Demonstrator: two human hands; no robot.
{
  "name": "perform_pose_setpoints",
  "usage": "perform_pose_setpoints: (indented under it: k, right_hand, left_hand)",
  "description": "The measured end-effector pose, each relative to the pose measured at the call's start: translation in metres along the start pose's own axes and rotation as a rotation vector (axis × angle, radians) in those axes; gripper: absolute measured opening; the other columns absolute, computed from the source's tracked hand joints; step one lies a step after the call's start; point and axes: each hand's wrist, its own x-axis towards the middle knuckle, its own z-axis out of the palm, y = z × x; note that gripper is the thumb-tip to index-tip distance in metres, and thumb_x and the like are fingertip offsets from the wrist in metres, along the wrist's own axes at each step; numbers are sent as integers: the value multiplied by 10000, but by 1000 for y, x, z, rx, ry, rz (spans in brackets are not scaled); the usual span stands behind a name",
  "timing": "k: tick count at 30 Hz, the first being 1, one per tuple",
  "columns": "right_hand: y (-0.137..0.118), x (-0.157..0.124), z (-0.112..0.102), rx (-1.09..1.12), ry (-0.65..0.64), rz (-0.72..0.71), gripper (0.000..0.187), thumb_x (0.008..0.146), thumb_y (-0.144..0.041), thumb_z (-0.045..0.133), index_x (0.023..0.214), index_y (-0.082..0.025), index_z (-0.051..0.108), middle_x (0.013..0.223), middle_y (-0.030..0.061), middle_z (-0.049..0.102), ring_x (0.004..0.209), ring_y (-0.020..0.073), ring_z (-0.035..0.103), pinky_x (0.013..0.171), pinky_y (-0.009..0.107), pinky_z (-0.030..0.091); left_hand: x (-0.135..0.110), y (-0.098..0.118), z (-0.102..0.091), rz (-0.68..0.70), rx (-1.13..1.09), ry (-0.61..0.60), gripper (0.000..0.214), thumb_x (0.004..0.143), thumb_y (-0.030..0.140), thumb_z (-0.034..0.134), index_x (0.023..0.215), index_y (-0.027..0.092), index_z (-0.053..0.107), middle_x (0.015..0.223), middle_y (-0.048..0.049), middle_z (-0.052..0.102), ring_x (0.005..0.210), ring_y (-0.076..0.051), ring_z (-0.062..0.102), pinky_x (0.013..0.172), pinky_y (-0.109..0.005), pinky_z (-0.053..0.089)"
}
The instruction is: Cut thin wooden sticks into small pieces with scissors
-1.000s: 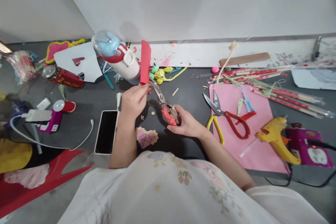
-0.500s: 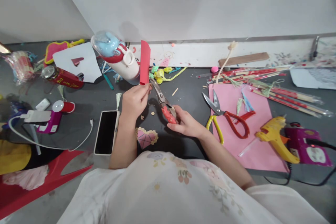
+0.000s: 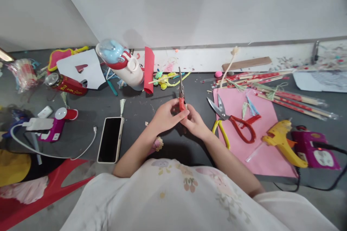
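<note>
Both my hands meet around a pair of red-handled pruning shears (image 3: 181, 95), with its blades pointing away from me. My left hand (image 3: 166, 116) is closed against the handles from the left. From the right, my right hand (image 3: 195, 122) wraps the lower grips. A thin wooden stick (image 3: 162, 78) lies crosswise left of the blades; whether the blades touch it I cannot tell. Below my left forearm, a pink heart (image 3: 157, 144) edged with small pale pieces is mostly hidden. One small flower-like piece (image 3: 146, 123) sits left of my hand.
Left stand a bottle (image 3: 121, 65), a rolled red sheet (image 3: 149, 70), a red can (image 3: 66, 83) and a phone (image 3: 110, 140). Yellow cord (image 3: 169, 81) lies behind. To the right are large scissors (image 3: 230, 118) on pink paper (image 3: 267, 155), a yellow glue gun (image 3: 284, 142) and wrapped sticks (image 3: 291, 104).
My left hand has moved right from beside the red sheet onto the shears. The shears have turned upright in view. A stick now shows crosswise left of the blades.
</note>
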Motion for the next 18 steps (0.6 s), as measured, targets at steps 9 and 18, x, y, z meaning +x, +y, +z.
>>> perform_pose_setpoints:
  k: [9, 18]
  right_hand:
    - [7, 2, 6, 76, 12, -19, 387, 817, -406, 611, 1121, -192, 501, 976, 59, 607, 881, 196, 609, 811, 358, 511]
    - [14, 4, 6, 121, -15, -3, 382, 803, -437, 618, 1052, -178, 490, 990, 56, 605, 859, 172, 595, 775, 314, 495]
  left_hand:
    - [13, -8, 9, -293, -646, -118, 519, 552, 332, 849, 1000, 131, 680, 874, -43, 681, 817, -162, 633, 821, -301, 474]
    - [14, -8, 10, -339, -677, -64, 521, 508, 262, 846, 994, 136, 710, 850, -41, 704, 803, -170, 644, 827, -304, 470]
